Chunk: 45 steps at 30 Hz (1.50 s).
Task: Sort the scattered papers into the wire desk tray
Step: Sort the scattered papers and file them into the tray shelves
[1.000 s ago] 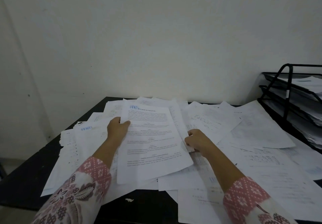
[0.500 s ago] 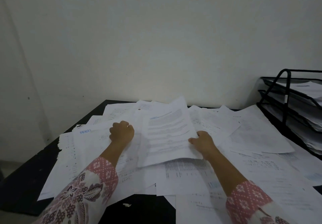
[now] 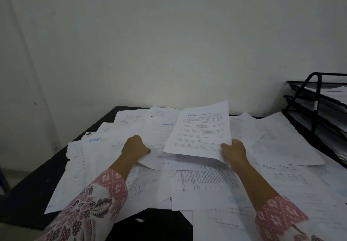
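Right hand (image 3: 233,151) pinches the near right corner of a white printed sheet with a blue letterhead (image 3: 201,130), thumb on top, lifting it tilted above the scattered white papers (image 3: 204,182) that cover the black bench (image 3: 28,199). Left hand (image 3: 134,147), fingers curled, grips the near edge of a second white sheet (image 3: 161,161) lying just beneath the first, between the two hands. Black three-tier wire desk tray (image 3: 317,109), already holding papers, stands well apart, beyond and to the right of the right hand, against the wall
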{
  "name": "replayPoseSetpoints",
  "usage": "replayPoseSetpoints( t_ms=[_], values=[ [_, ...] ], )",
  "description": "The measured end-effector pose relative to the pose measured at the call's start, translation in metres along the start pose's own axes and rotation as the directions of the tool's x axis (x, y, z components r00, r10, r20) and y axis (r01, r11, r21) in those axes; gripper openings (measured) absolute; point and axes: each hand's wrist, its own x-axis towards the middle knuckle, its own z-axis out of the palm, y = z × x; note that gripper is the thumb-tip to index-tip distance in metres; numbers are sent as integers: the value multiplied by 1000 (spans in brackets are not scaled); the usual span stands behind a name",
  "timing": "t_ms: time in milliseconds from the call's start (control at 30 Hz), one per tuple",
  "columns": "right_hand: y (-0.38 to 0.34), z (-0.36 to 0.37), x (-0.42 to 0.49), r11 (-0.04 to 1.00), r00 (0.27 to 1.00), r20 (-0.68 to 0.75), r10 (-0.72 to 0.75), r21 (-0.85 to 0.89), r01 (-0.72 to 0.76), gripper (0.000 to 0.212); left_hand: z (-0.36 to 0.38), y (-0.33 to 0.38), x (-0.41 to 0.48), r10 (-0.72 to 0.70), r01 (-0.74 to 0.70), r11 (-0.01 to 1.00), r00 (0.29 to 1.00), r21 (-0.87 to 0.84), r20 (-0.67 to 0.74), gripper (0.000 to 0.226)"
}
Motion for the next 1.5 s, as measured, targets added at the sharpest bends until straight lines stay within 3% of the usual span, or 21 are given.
replayPoseSetpoints(
  t_ms=[133,267,400,567,767,967,1100,1300,1500],
  values=[
    [-1,3,-1,1000,999,40,-21,-11,21,34,3,6,-5,54,-51,992,998,-117,26,47],
    [-3,11,-7,994,991,109,-77,-65,84,33,4,17,-10,5,15,944,998,-331,58,42],
    [-7,20,-15,977,978,145,-147,-131,166,31,4,26,-15,-25,178,761,969,-624,246,43],
    [-12,29,-22,950,954,213,-212,-186,253,33,9,16,-10,87,190,799,902,-571,422,58],
    [-22,38,-18,948,943,247,-225,-169,270,23,0,-6,-6,-27,82,933,987,-352,160,59],
    [-30,48,-16,891,940,274,-201,-348,292,48,-25,-51,5,-166,152,869,986,-471,12,51],
    [-34,76,-37,850,923,337,-185,-418,322,38,-35,-76,11,-250,210,793,968,-572,8,47],
    [-45,118,-58,719,966,246,-73,-659,222,103,-44,-90,8,-282,199,761,959,-617,-38,44],
    [-59,141,-45,707,960,244,135,-703,79,122,-45,-93,7,-284,185,755,957,-629,-61,43]
  ],
)
